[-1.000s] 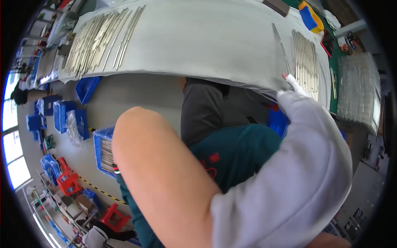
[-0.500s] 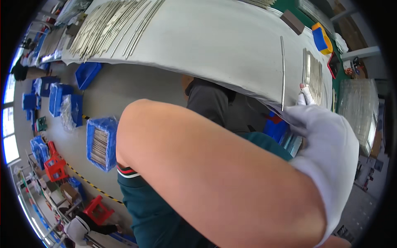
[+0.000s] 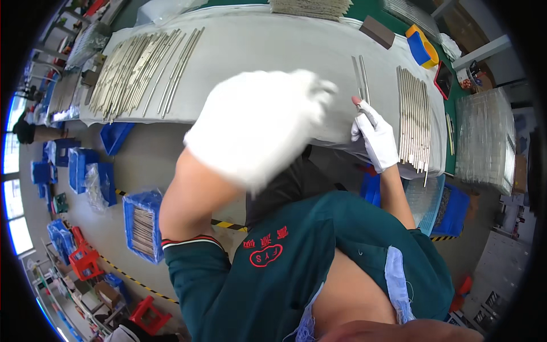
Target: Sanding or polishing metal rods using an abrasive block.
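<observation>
My right hand (image 3: 376,139), in a white glove, rests at the near edge of the white-covered table (image 3: 268,45). Its fingertips pinch the near ends of two thin metal rods (image 3: 360,77) that lie pointing away from me. Just right of them lies a tight row of similar rods (image 3: 413,119). My left hand (image 3: 256,119), also in a white glove, is raised close to the camera over the table's edge. It is blurred, and nothing shows in it. A large fanned batch of rods (image 3: 142,71) lies on the table's left part.
A brown block (image 3: 377,31) and a blue-and-yellow object (image 3: 421,47) sit at the table's far right. A clear-wrapped bundle (image 3: 484,137) lies further right. Blue bins (image 3: 142,225) stand on the floor at left, beside black-and-yellow floor tape (image 3: 228,224).
My left forearm, which filled the lower view, has lifted, and its gloved hand now blurs across the centre. My right hand has stayed at the rods by the table's edge.
</observation>
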A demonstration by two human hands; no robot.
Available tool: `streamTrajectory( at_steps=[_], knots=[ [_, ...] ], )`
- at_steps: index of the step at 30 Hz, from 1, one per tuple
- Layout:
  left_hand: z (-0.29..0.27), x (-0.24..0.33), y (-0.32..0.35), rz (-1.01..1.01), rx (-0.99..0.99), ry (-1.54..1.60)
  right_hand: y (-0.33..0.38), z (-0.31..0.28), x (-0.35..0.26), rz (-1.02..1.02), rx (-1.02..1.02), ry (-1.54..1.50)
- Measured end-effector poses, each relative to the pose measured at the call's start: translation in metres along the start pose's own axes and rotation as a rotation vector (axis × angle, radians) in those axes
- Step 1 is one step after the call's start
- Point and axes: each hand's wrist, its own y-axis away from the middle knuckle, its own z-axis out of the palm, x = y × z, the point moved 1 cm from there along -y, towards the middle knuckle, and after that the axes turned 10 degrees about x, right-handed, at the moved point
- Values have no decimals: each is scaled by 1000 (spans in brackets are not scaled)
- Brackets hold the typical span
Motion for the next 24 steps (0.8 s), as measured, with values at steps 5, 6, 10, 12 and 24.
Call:
streamTrajectory(
  at_steps=[5,6,10,12,24],
  knots=[
    [75,-187,38,-567,-34,-747,-9,-20,9,-83,113,205],
    [81,-208,52,-595,87,-812,-8,-21,7,-34,103,152],
    [97,-217,61,-388,213,-850,0,-5,8,-102,61,188],
    [107,-216,56,-375,151,-634,0,8,8,-110,43,232],
    [120,-211,-10,-484,91,-530,-5,22,16,-206,46,505]
  ],
)
